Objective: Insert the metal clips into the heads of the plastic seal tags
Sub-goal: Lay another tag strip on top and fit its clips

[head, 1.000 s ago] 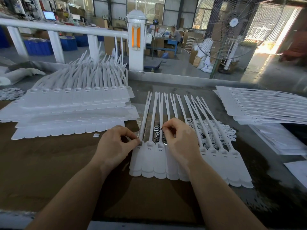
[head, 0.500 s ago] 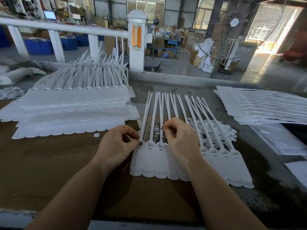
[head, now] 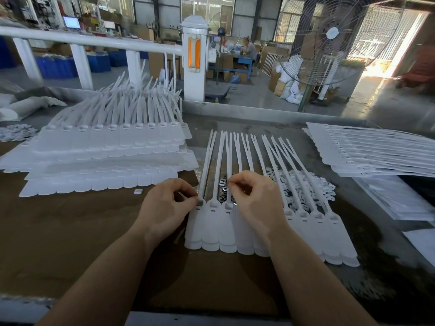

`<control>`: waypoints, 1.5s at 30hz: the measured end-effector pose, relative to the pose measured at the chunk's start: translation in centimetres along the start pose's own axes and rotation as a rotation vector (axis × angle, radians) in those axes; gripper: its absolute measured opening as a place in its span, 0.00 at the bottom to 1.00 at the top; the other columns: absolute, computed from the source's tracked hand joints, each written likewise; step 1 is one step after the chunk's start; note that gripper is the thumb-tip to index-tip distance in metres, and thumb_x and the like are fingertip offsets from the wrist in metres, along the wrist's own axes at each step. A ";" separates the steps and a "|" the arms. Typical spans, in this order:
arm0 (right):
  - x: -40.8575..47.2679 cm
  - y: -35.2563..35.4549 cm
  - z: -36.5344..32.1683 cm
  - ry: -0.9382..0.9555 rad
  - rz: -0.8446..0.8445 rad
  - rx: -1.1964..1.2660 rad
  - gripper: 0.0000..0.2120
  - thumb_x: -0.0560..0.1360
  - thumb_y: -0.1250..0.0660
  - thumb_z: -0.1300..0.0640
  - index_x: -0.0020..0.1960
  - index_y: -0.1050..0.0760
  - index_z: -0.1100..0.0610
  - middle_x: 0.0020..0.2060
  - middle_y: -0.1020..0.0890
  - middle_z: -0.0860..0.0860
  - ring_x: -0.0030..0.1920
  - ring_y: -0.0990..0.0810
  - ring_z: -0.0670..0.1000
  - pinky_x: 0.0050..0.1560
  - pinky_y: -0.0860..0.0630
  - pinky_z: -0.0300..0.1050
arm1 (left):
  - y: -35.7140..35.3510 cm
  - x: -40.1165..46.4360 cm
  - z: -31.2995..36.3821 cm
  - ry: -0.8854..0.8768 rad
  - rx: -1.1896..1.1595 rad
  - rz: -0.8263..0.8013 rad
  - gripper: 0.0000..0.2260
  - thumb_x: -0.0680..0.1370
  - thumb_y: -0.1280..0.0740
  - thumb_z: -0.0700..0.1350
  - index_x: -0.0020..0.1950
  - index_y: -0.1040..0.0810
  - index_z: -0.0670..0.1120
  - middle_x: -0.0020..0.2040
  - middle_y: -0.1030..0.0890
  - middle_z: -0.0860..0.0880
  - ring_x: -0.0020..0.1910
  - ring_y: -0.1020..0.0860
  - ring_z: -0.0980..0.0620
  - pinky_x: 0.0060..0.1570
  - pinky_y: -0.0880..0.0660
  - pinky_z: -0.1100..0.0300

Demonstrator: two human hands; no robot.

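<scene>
A row of white plastic seal tags point(head: 315, 236) lies side by side on the brown table, straps pointing away from me. My left hand point(head: 164, 208) pinches a small metal clip point(head: 200, 203) at the head of the leftmost tag point(head: 195, 222). My right hand point(head: 256, 198) hovers over the middle tags, fingertips pinching another small clip point(head: 227, 183). Loose metal clips point(head: 223, 188) lie between the straps just beyond my right hand. The heads of the tags under my right hand are hidden.
Big stacks of white tags point(head: 106, 156) fill the left of the table, another stack point(head: 376, 151) lies at the right. A heap of small white plastic pieces point(head: 313, 184) sits under the right straps. A white railing post point(head: 195, 60) and a standing fan point(head: 329, 38) rise beyond the table.
My left hand has shifted slightly right and down, bringing its clip onto the leftmost tag's head. My right hand stays nearly still over the middle tags.
</scene>
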State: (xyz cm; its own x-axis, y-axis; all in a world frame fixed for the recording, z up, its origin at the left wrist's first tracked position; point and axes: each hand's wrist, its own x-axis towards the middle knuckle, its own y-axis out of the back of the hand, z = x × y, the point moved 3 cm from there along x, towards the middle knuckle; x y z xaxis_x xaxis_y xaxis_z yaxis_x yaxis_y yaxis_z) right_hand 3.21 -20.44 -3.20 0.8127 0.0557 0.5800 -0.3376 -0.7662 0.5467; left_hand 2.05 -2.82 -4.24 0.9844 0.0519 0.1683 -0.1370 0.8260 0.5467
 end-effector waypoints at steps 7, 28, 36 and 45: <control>-0.1 -0.1 0.2 -0.051 -0.014 0.058 0.07 0.73 0.33 0.66 0.50 0.20 0.59 0.38 0.21 0.44 0.39 0.23 0.38 0.44 0.25 0.29 | 0.0 -0.1 0.0 -0.003 0.002 0.001 0.02 0.73 0.29 0.45 0.44 0.21 0.50 0.43 0.21 0.54 0.43 0.24 0.56 0.41 0.27 0.65; 0.1 -0.1 0.1 -0.035 -0.037 0.144 0.06 0.73 0.32 0.66 0.45 0.19 0.57 0.35 0.22 0.40 0.41 0.21 0.41 0.43 0.26 0.28 | -0.3 0.9 2.0 -0.140 -0.073 0.059 0.04 0.75 0.31 0.44 0.46 0.19 0.53 0.40 0.20 0.59 0.40 0.23 0.62 0.38 0.29 0.74; 0.1 -0.4 0.3 -0.078 -0.062 0.200 0.15 0.72 0.32 0.70 0.45 0.28 0.49 0.38 0.19 0.46 0.43 0.19 0.42 0.45 0.23 0.34 | -2.4 1.7 3.5 -0.283 0.077 0.023 0.07 0.75 0.31 0.45 0.51 0.16 0.52 0.39 0.26 0.63 0.39 0.27 0.62 0.39 0.33 0.76; 0.0 -0.4 0.3 -0.058 -0.059 0.217 0.09 0.74 0.31 0.60 0.49 0.28 0.49 0.34 0.19 0.47 0.35 0.21 0.43 0.38 0.26 0.35 | -2.1 1.4 2.3 -0.213 -0.088 0.064 0.04 0.74 0.30 0.42 0.41 0.19 0.50 0.37 0.22 0.57 0.39 0.23 0.53 0.44 0.26 0.57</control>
State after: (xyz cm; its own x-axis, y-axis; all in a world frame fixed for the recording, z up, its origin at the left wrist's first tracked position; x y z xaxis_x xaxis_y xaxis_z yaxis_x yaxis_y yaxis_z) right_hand 3.47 -20.28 -3.62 0.8560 0.0722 0.5120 -0.1843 -0.8826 0.4325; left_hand 3.45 -5.78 -3.33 0.9272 -0.0060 0.3746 -0.1793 0.8708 0.4577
